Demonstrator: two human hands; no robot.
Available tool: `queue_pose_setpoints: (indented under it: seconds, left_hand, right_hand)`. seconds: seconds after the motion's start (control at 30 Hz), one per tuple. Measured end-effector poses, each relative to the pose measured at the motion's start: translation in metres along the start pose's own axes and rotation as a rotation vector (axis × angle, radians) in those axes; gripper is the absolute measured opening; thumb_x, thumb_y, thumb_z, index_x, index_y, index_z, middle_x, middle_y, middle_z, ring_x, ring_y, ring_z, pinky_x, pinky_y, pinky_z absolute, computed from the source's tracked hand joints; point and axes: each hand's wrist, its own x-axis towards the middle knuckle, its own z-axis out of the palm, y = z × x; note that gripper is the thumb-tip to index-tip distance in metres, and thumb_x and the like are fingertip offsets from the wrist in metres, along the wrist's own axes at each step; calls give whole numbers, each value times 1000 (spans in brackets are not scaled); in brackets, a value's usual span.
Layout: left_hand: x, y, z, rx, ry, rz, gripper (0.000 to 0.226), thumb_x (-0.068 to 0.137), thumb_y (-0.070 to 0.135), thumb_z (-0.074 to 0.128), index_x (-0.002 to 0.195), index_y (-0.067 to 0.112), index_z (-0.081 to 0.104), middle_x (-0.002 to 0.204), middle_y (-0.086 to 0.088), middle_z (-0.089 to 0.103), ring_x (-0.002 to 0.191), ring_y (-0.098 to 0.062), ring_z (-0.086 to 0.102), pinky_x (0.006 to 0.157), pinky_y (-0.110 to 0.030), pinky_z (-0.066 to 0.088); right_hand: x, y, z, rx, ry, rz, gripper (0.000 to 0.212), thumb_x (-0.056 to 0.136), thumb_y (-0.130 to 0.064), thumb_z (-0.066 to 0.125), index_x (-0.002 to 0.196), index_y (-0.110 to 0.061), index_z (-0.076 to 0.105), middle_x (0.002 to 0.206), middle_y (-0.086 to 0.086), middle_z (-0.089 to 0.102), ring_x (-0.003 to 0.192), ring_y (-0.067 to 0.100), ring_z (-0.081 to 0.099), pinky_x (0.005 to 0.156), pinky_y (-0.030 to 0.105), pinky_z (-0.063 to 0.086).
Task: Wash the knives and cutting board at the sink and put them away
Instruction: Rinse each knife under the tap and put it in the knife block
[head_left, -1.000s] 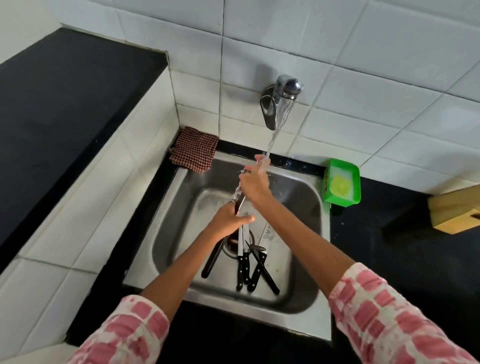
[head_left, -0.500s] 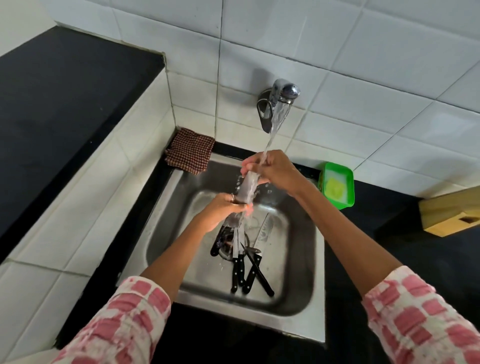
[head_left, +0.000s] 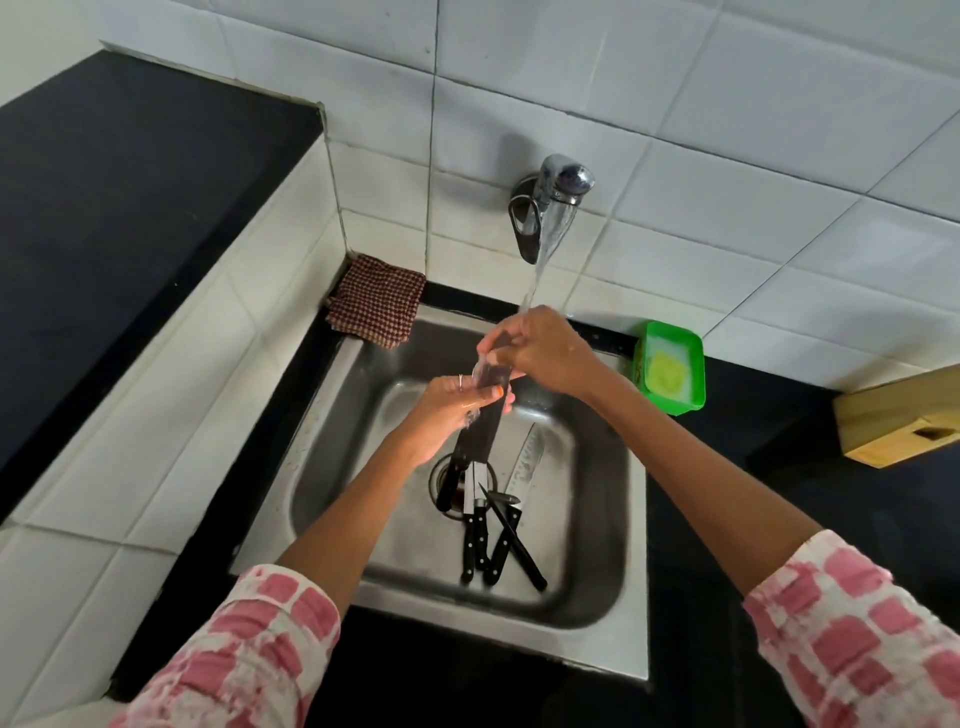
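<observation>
**Knife rinse under way, most of the job left**

Both hands over the square stainless steel sink (head_left: 631, 519), under running water from the chrome wall tap (head_left: 558, 192).

Left hand (head_left: 449, 408) grips the broad dark-bladed knife (head_left: 480, 415) mid-blade, fingers curled round it; black handle points down toward the drain. Right hand (head_left: 540, 351) pinches the blade's far end, right where the stream lands.

Approx. four other black-handled knives (head_left: 493, 525) lie in a loose pile on the sink floor, near side of the drain, well apart from the hands. Can't tell if washed.

Green plastic soap tub w/ yellow sponge (head_left: 670, 366) on counter right of sink. Checked red cloth (head_left: 376, 304) at far left corner. Wooden block (head_left: 904, 421) far right, partly out of frame; could be knife block or board, can't tell.

Judgement: early stage. One knife in rinse, pile pending, cutting board not clearly seen, nothing put away yet.
</observation>
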Motion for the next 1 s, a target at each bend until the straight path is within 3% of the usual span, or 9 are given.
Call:
queue_pose_setpoints:
  seconds: [0.1,0.2,0.4,0.5,0.6,0.67,0.8,0.93,1.0]
  left_hand:
    - [4,-2,-7,124,61,-3,9,83,8,65,84,15,69,72,9,72,71,-5,67,68,-18,50]
    - [9,0,-15,183,95,-3,8,80,13,69,87,16,71,79,9,72,82,-6,66,79,-17,47]
    - [7,5,1,177,27,-5,9,85,14,63,90,9,68,72,8,70,69,-3,66,71,-14,47]
    - [-1,-8,0,362,61,70,13,90,16,58,91,7,66,67,11,62,55,11,57,59,-3,41]
    - [0,-27,-13,477,76,75,18,91,24,57,81,9,58,58,9,47,44,1,44,51,-14,36]
    - [2,-31,-15,553,89,73,25,91,31,55,73,14,51,54,8,40,39,-1,34,42,-15,30]
    - [0,-15,2,509,58,89,26,91,34,53,71,17,48,52,8,38,34,1,31,36,-11,27]
    - [-1,-10,6,399,-62,6,47,82,58,46,89,12,51,56,2,44,38,-4,37,37,-15,32]
    - [-3,-17,2,253,-44,-46,54,86,61,42,99,9,50,64,-3,55,47,-9,49,43,-20,38]
  right_hand:
    - [6,2,-22,103,186,120,10,81,5,61,84,2,70,85,4,70,69,14,69,66,23,58]
    - [3,13,-39,429,374,248,14,80,3,66,91,-6,70,83,9,68,62,6,66,58,18,56]
    - [-14,22,9,415,265,322,25,76,-2,71,101,1,64,101,20,69,88,30,69,77,45,58]
    - [-10,29,-3,443,380,366,26,77,-5,72,101,2,65,98,18,70,86,30,70,74,44,59]
    - [-13,37,-12,644,558,407,24,80,-1,67,104,3,64,96,15,69,87,28,69,70,33,60]
    - [-21,39,-2,747,495,394,25,86,-3,62,110,2,60,98,13,68,86,21,69,71,27,59]
    - [-36,41,39,866,89,302,37,86,-2,60,120,-11,49,109,4,65,98,15,66,88,33,55]
    - [-36,48,54,811,217,224,24,80,5,66,97,-10,60,87,4,67,77,6,66,75,23,54]
    - [-35,47,57,767,228,235,22,80,0,67,100,-7,61,86,3,67,78,8,66,73,23,54]
